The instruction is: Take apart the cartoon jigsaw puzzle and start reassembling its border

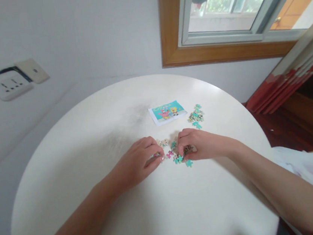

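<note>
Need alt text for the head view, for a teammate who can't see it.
A person's left hand and right hand are at loose jigsaw pieces on a white table. Beyond them lies a cartoon picture, with another heap of pieces to its right.

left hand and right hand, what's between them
Head view: a pink puzzle piece, pale pieces and teal pieces lie between the left hand and right hand.

From where I stood, the round tabletop (183, 205) looked smooth, faintly glossy; the jigsaw pieces (180, 159) on it, cardboard; the window surround (236, 50) behind it, wood.
</note>
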Demonstrator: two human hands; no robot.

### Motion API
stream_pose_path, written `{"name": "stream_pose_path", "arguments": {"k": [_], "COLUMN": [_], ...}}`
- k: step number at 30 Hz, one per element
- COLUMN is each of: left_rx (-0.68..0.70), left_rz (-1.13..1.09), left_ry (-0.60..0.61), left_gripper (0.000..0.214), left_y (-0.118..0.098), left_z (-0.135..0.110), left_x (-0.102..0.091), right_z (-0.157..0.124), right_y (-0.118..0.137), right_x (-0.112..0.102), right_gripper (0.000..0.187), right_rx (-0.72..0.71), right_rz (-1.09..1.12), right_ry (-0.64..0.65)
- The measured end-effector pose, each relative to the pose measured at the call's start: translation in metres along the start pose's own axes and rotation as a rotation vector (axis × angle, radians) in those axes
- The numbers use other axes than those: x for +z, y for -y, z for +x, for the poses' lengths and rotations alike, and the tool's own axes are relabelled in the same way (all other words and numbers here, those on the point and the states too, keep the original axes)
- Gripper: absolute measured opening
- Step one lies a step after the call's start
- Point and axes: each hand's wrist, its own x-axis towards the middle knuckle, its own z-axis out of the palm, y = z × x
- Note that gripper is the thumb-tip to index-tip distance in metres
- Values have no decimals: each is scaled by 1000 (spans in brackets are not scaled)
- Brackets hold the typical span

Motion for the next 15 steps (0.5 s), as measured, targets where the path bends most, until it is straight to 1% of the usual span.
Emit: {"name": "stream_pose_path", "arguments": {"k": [3,5,6,8,9,12,14,15], "left_rx": [1,-5,-13,-37,-48,-86,-121,-140], "left_rz": [21,37,42,46,43,22,4,-3], "left_ry": [-8,-27,-40,-69,-85,-125,-147,-158], "left_gripper": [18,19,19,19,19,20,21,21], "left_y": [-1,-1,-1,-1,-1,1,3,3], "left_z": [2,4,5,7,7,7,6,6], "left_x": [1,2,3,5,7,9,9,9], "right_z": [1,0,0,-2,-3,-8,-13,-15], "right_y": [3,3,2,-5,-10,-31,-46,-53], "right_x": [1,0,-1,-5,-8,-19,-26,-28], "right_gripper": [10,8,7,6,7,11,14,14], "right_rx": [29,88,126,213,257,427,567,618], "right_rz": [73,159,201,229,211,86,-4,-46], "right_ry": [13,12,-8,-110,-190,-457,-579,-611]}}
